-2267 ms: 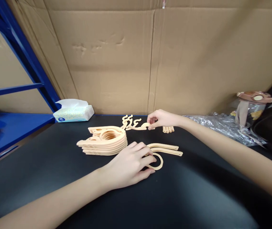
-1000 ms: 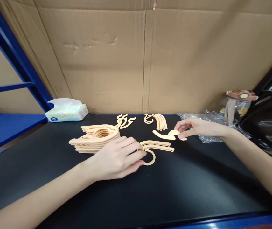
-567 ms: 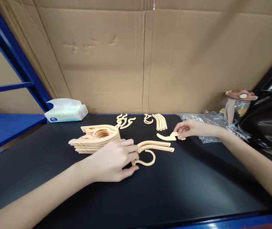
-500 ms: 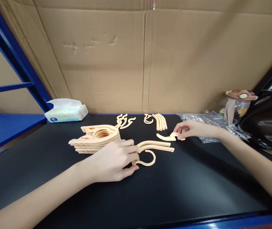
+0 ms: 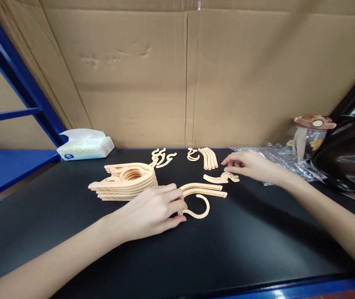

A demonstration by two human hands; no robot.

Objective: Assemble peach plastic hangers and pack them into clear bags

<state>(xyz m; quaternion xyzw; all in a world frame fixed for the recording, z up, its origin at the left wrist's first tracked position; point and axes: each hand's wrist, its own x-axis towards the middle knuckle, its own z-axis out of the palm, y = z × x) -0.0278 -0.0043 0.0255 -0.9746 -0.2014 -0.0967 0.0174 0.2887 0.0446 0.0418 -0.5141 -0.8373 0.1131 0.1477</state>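
My left hand (image 5: 161,209) is closed on the base of a cream plastic hanger hook (image 5: 207,207), whose curved end points right. Just beyond its fingers lie two long curved hanger arms (image 5: 205,191), side by side on the black tabletop. To the left, partly behind that hand, is a stack of folded hangers (image 5: 127,182). My right hand (image 5: 239,164) is empty with its fingers apart, just above and behind a pair of short wavy hanger pieces (image 5: 222,178) lying on the table.
At the back lie several short hanger pieces (image 5: 163,159), loose hooks (image 5: 193,155) and a row of hanger arms (image 5: 208,159). A tissue pack (image 5: 86,146) stands back left. Clear plastic wrap (image 5: 261,155), a drink bottle (image 5: 309,139) and a black bag (image 5: 348,153) are at right.
My right hand has let go of a short wavy piece and lifted slightly away, leaving it on the table. My left hand has shifted a little right with the hook.
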